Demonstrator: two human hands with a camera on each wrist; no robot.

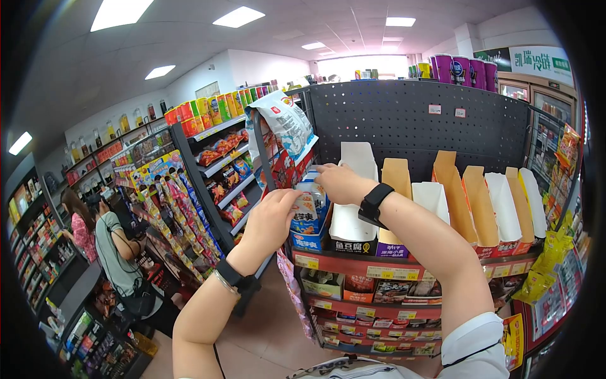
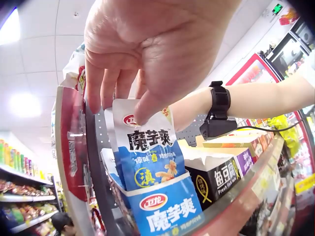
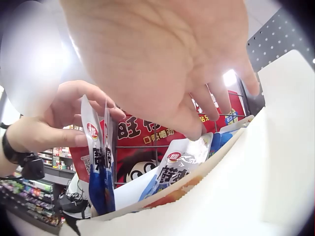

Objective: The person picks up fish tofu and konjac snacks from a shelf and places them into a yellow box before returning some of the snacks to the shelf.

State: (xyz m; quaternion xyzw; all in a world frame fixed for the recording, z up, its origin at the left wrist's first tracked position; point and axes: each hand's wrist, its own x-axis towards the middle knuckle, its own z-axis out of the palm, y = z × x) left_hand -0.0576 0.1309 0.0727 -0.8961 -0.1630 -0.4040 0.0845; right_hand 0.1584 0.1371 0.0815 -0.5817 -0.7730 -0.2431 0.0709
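My left hand (image 1: 268,218) pinches the top of upright blue-and-white snack packets (image 2: 150,145), thumb in front and fingers behind. Their lower part sits in a blue display box (image 2: 170,209) at the left end of the shelf. Seen from the right wrist, two packets stand close together by that hand. My right hand (image 1: 344,183) reaches over the back of the same box with its fingers extended. One fingertip is right at the top of another snack packet (image 3: 172,169), which leans at the rear of the box.
Right of the blue box stands a black-fronted box (image 1: 350,245) with a tall white back, then several opened cartons (image 1: 448,196). Behind rises a perforated panel (image 1: 404,120). A large white bag (image 1: 284,129) hangs at the left rack. Two people (image 1: 123,252) stand left.
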